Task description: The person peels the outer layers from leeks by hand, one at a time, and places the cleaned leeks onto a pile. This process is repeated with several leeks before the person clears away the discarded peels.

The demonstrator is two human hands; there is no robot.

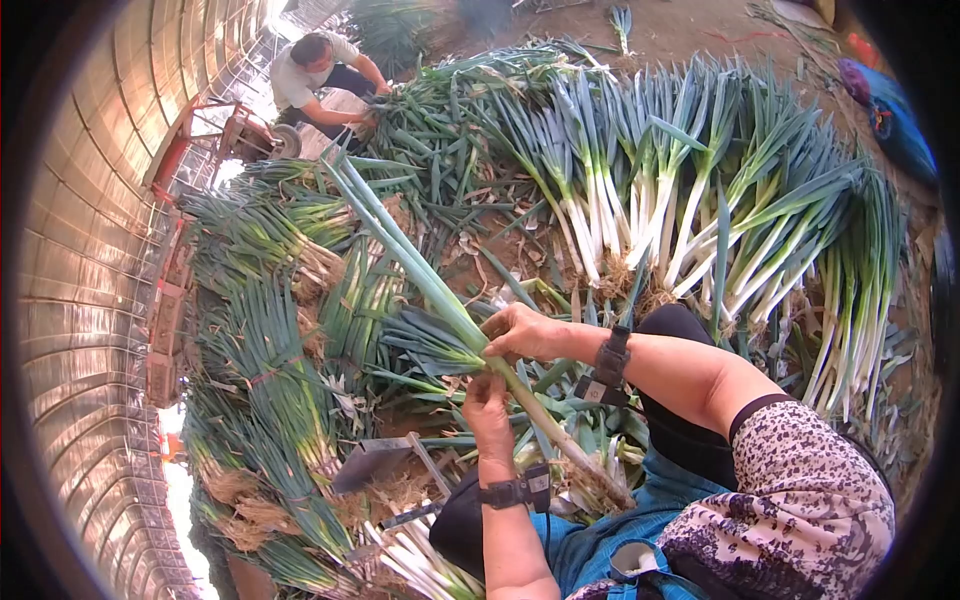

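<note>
A long green onion (540, 415) lies diagonally across my lap, its leaves pointing to the upper left and its root end near my blue apron (600, 555). My right hand (522, 333) is closed on the stalk where the leaves begin. Just below it, my left hand (487, 400) has its fingers pressed together at the base of some short, fanned leaves (425, 340) beside the stalk. The two hands are close together. Both wrists wear black straps with small devices.
Peeled onions with white stems (650, 210) lie in a row at the upper right. Unpeeled bundles (270, 370) cover the left side. Another person (315, 80) crouches at the upper left near a red metal frame (240, 130). A flat metal piece (375, 463) stands beside my left forearm.
</note>
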